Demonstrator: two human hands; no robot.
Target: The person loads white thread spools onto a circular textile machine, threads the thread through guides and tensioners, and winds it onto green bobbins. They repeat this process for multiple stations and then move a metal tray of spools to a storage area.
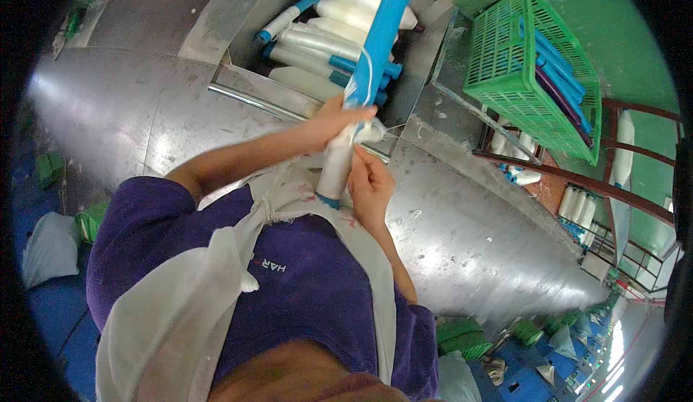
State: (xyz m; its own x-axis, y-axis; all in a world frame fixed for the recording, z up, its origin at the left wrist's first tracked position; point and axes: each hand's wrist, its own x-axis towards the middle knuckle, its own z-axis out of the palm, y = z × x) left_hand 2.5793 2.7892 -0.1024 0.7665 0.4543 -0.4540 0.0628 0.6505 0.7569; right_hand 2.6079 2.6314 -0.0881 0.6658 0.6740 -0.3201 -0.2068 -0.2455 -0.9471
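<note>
A long blue bobbin tube (382, 37) slants up and away from my chest, with white yarn (335, 167) wound round its near part. My left hand (333, 124) is closed round the bobbin's middle, where loose white yarn bunches and a strand trails up the blue end. Close against the near right side of the wound yarn is my right hand (372, 184), its fingers curled in a pinch. What those fingertips hold, if anything, is too small to make out. The bobbin's near end touches or overlaps the white cloth apron (289, 193) at my chest.
Beyond my hands, a metal bin (242, 41) holds several white-wound bobbins (317, 37). A green plastic crate (498, 55) with blue and purple tubes stands to its right. A metal rail (253, 102) runs along the bin's near side. More wound bobbins (577, 203) stand far right.
</note>
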